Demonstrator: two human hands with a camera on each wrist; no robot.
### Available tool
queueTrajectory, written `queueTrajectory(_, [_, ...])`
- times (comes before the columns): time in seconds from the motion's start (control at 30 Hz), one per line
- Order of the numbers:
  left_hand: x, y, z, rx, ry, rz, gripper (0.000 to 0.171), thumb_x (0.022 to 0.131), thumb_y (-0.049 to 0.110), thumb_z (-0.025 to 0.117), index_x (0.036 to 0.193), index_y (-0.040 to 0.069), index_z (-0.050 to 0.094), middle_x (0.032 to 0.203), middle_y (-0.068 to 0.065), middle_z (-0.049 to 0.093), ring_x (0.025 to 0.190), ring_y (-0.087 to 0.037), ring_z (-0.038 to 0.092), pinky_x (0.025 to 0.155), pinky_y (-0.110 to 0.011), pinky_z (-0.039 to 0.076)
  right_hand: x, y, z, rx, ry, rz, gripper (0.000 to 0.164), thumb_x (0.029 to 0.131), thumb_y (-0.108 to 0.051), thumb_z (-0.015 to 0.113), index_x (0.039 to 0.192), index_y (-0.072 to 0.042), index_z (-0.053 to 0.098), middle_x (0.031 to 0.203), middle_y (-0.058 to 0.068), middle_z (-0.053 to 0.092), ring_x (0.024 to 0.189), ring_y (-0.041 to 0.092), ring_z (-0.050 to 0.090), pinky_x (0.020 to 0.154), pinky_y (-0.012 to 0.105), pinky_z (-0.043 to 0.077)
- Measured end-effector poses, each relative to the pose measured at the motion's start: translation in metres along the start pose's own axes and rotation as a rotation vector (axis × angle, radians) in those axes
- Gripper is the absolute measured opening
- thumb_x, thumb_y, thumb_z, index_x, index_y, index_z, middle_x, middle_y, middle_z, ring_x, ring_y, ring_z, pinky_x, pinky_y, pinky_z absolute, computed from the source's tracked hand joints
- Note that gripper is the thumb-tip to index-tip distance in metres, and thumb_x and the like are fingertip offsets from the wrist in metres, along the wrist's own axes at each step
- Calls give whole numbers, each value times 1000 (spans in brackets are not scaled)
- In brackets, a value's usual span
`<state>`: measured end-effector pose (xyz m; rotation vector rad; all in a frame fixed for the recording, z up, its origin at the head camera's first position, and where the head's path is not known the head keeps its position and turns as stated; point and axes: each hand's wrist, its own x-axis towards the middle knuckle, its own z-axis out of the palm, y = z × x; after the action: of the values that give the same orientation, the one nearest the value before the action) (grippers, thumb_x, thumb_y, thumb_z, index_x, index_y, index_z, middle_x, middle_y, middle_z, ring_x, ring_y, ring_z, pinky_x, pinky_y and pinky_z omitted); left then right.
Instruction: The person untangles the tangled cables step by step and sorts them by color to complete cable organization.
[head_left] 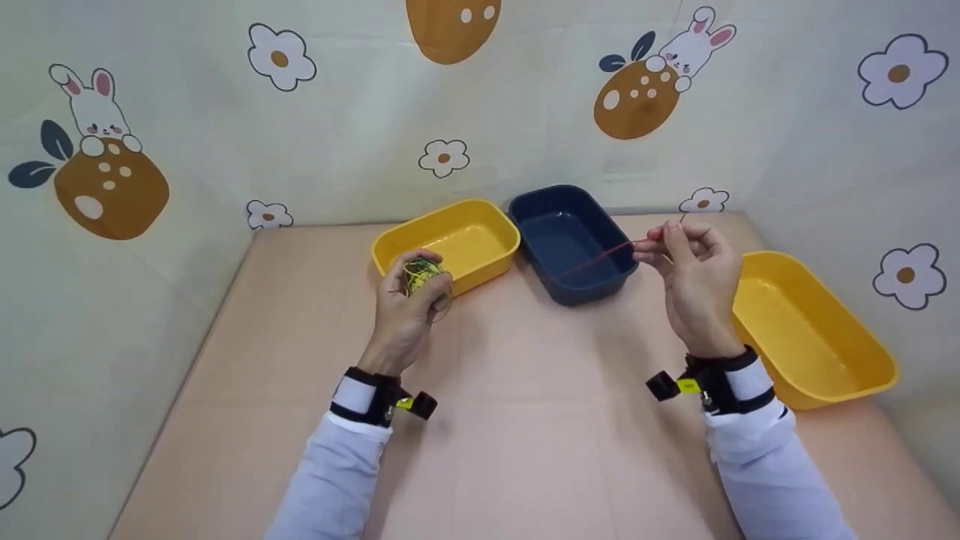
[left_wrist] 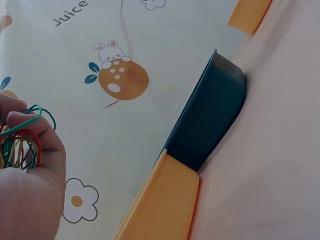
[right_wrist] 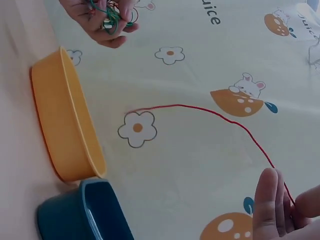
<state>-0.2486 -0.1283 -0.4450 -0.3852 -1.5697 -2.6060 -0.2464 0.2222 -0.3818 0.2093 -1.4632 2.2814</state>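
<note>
My left hand (head_left: 405,307) grips a tangled bundle of strings (head_left: 421,276), yellow and green in the head view. In the left wrist view, green, red and yellowish loops (left_wrist: 22,142) poke out between the curled fingers. Thumb and fingertips of my right hand (head_left: 694,281) pinch one red string (head_left: 611,250). It stretches leftward in the air, in front of the dark blue bin in the head view. The right wrist view shows this red string (right_wrist: 220,116) as a curve whose far end is blurred and apart from the bundle.
A yellow bin (head_left: 480,282) stands at the back beside the dark blue bin (head_left: 574,292). Another yellow bin (head_left: 832,330) sits at the right, by my right wrist. The pale cloth-covered table (head_left: 517,450) meets patterned walls (head_left: 360,135) behind and at both sides.
</note>
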Motion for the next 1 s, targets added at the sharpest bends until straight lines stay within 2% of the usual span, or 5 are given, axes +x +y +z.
queueTrajectory(0.3, [0, 1, 2, 73, 8, -15, 45, 89, 9, 73, 126, 3, 50, 103, -13, 49, 66, -18, 49, 52, -22, 40, 10, -66, -50, -361, -88, -250, 28, 91, -6, 69, 107, 15, 59, 102, 34, 67, 79, 34, 70, 71, 33, 60])
queueTrajectory(0.53, [-1, 2, 2, 108, 20, -40, 46, 88, 11, 75, 127, 5, 51, 108, -13, 49, 70, -18, 52, 54, -22, 42, 10, -104, -111, -910, 45, -351, 22, 95, -17, 64, 110, -1, 67, 101, 9, 74, 78, 9, 71, 74, 15, 56])
queueTrajectory(0.7, [-2, 1, 2, 133, 25, -53, 43, 88, 11, 75, 125, 8, 53, 109, -14, 50, 74, -18, 53, 54, -21, 44, 7, -111, -147, -1136, 70, -255, 23, 97, -22, 61, 110, -3, 66, 96, -2, 71, 74, -1, 67, 73, 5, 50])
queueTrajectory(0.87, [-3, -3, 4, 148, 26, -66, 41, 90, 8, 72, 126, 7, 52, 110, -15, 50, 75, -18, 54, 55, -21, 44, 9, -105, -174, -1305, -46, -70, 27, 99, -25, 57, 111, 0, 62, 100, 12, 71, 71, -5, 65, 67, 1, 47])
queueTrajectory(1.0, [-2, -6, 6, 131, 11, -74, 45, 88, 13, 75, 126, 7, 53, 108, -14, 51, 72, -18, 54, 53, -22, 43, 9, -102, -188, -1427, -148, 100, 34, 99, -33, 57, 109, -1, 63, 103, 23, 71, 74, 10, 71, 62, 7, 51])
